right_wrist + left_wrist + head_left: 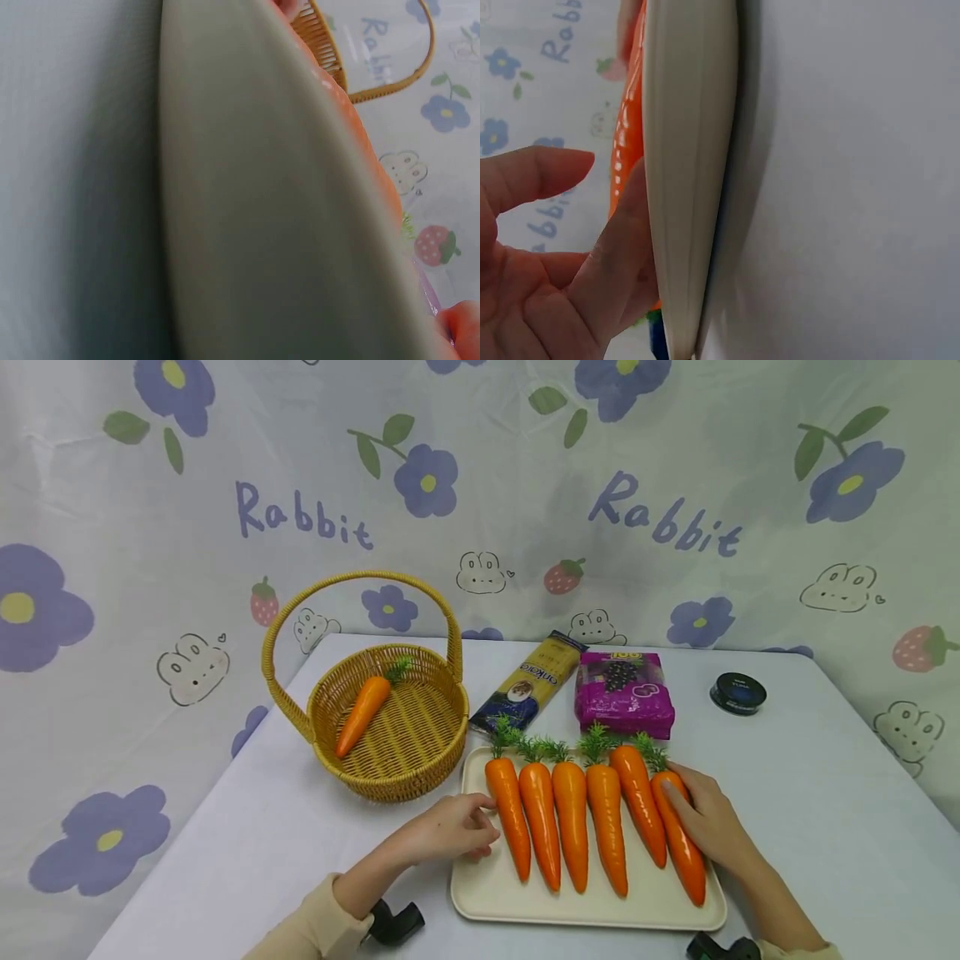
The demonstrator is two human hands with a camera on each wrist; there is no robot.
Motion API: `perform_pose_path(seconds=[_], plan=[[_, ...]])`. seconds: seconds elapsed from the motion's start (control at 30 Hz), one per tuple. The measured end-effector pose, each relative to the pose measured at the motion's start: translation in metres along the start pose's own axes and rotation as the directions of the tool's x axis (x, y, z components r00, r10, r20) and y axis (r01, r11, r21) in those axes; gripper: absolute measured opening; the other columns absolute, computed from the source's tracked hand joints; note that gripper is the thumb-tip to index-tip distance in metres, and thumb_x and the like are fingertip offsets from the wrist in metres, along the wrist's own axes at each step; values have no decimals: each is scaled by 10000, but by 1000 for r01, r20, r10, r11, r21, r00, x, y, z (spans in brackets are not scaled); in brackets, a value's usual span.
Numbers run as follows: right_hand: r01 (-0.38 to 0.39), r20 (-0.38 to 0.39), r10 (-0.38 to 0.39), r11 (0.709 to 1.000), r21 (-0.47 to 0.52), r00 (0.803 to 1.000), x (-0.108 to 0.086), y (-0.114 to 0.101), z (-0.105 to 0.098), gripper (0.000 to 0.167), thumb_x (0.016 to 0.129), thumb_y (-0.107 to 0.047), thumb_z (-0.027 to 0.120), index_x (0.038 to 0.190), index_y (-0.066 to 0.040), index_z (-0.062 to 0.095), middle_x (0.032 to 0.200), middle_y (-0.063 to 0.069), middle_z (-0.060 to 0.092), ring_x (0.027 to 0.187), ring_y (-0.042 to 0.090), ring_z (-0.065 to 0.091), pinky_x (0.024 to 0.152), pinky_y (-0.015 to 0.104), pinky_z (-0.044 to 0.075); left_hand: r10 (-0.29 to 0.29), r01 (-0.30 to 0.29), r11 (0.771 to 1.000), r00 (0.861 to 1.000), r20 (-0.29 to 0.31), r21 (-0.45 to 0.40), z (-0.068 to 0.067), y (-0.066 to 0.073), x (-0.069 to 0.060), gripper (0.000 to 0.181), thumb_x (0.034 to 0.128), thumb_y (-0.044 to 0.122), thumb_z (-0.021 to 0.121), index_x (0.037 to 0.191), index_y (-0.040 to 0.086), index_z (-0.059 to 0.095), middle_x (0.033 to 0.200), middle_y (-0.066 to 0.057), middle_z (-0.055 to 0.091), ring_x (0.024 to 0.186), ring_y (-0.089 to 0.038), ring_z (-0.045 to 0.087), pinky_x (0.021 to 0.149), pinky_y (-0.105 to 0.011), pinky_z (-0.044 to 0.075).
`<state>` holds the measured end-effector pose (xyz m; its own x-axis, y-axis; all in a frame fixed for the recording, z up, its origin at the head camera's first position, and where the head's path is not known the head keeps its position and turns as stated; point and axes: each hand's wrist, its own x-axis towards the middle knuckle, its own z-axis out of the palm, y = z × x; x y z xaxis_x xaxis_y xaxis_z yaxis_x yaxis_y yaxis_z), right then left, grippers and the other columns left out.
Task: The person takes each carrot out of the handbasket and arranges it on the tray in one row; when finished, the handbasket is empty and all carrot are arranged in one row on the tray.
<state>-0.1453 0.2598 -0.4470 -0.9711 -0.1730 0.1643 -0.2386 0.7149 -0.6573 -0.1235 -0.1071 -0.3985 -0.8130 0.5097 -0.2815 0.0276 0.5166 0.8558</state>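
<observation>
Several orange toy carrots with green tops lie side by side on a cream tray (540, 912). At the tray's right end, my right hand (708, 827) holds the rightmost carrot (688, 864), with the thumb over its top and the fingers along its far right side. My left hand (453, 828) is at the tray's left edge, its fingertips beside the leftmost carrot (510, 818). In the left wrist view, the left hand (547, 292) has thumb and fingers apart with nothing between them. The tray's side (255, 195) hides most of the right hand in the right wrist view.
Behind the tray's left side stands a yellow woven basket (401, 789) with a tall handle and one carrot (365, 714) inside. A gold and blue packet (532, 681), a purple pack (626, 697) and a round black tin (738, 693) lie at the back, before a printed curtain.
</observation>
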Motion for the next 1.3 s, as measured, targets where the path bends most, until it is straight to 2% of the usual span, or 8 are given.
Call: perform_pose_path(seconds=[0.17, 0.3, 0.43, 0.6, 0.67, 0.8, 0.93, 1.3], plan=[[-5, 0, 5, 1000, -4, 1000, -2, 1, 0, 522, 977, -293, 412, 1311, 108, 392, 1273, 306, 429, 1174, 477, 363, 932, 656, 266, 35, -31, 996, 998, -47, 85, 3, 2, 8, 362, 880, 148, 595, 1170, -59, 532, 765, -28, 623, 632, -151, 604, 542, -231, 473], [-10, 4, 10, 1000, -4, 1000, -3, 1, 0, 522, 980, -290, 407, 1318, 108, 382, 1279, 307, 422, 1177, 480, 358, 932, 656, 266, 39, -33, 992, 998, -47, 121, 7, 3, 11, 334, 878, 159, 596, 1138, -47, 553, 728, -5, 611, 608, -132, 592, 512, -216, 454], [-3, -1, 3, 1000, -6, 1000, -3, 2, -1, 521, 979, -284, 410, 1317, 112, 380, 1276, 310, 424, 1173, 483, 361, 929, 657, 267, 49, -42, 989, 998, -40, 140, 7, 2, 12, 336, 882, 164, 599, 1143, -44, 560, 764, -7, 608, 601, -121, 591, 507, -220, 464], [-3, -1, 3, 1000, -3, 1000, -3, 2, -2, 525, 980, -288, 408, 1319, 112, 378, 1276, 307, 426, 1170, 480, 367, 924, 659, 270, 131, -115, 947, 991, -35, 300, 10, -2, 15, 207, 870, 167, 620, 1004, 10, 624, 762, 40, 551, 639, -51, 505, 563, -197, 444], [-5, 5, 5, 1000, -6, 1000, -4, 2, -3, 528, 980, -289, 408, 1321, 113, 375, 1276, 307, 427, 1169, 479, 370, 923, 658, 274, 147, -128, 932, 989, -33, 338, 13, -4, 16, 169, 864, 166, 629, 961, 27, 628, 746, 56, 532, 660, -44, 474, 583, -188, 430], [-4, 10, 4, 1000, -14, 1000, -4, 2, -4, 528, 978, -285, 411, 1315, 121, 376, 1270, 316, 426, 1163, 485, 371, 919, 660, 276, 126, -107, 944, 991, -41, 313, 15, -7, 16, 189, 860, 158, 636, 992, 23, 619, 743, 69, 533, 641, -45, 490, 556, -189, 444], [-8, 12, 8, 1000, -21, 1000, -2, 1, -7, 538, 978, -294, 407, 1315, 124, 371, 1271, 323, 415, 1164, 492, 360, 915, 666, 272, 130, -111, 949, 991, -45, 296, 15, -7, 17, 216, 861, 158, 638, 1023, 20, 601, 730, 66, 544, 611, -46, 499, 528, -191, 446], [11, 25, -10, 1000, -22, 1000, 2, -1, -2, 525, 981, -287, 404, 1312, 120, 379, 1260, 307, 438, 1157, 470, 385, 927, 650, 282, 131, -111, 949, 990, -49, 294, 10, -12, 12, 218, 871, 144, 622, 1060, 43, 584, 727, 64, 536, 609, -47, 491, 523, -191, 441]])
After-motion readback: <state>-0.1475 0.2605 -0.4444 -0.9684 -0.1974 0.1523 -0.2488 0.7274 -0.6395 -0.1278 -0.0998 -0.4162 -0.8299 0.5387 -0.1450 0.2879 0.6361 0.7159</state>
